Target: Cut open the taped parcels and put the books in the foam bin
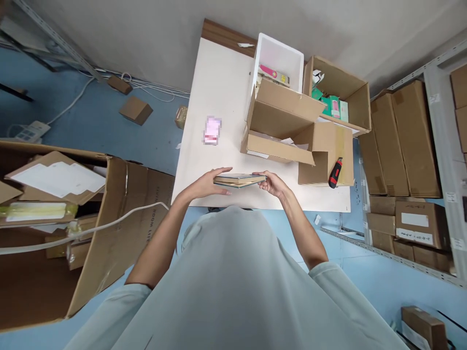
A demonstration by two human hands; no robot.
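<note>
A thick book [239, 180] with a dark bluish cover is held level between my two hands above the table's front edge, its page edges facing me. My left hand [212, 183] grips the book's left end, thumb and fingers on opposite faces. At the right end, my right hand [272, 183] pinches a corner with fingers curled beneath. Behind the book stands an opened cardboard box [279, 148] with its flaps up and some paper inside. Right of it, a red and black box cutter [335, 173] lies on a closed cardboard box [330, 146].
On the white table [226, 87], a blurred pink item [212, 131] lies to the left. A white bin [280, 51] and an open carton [343, 82] stand at the back. A big carton [120, 209] is on the left floor; loaded shelves [443, 146] flank the right.
</note>
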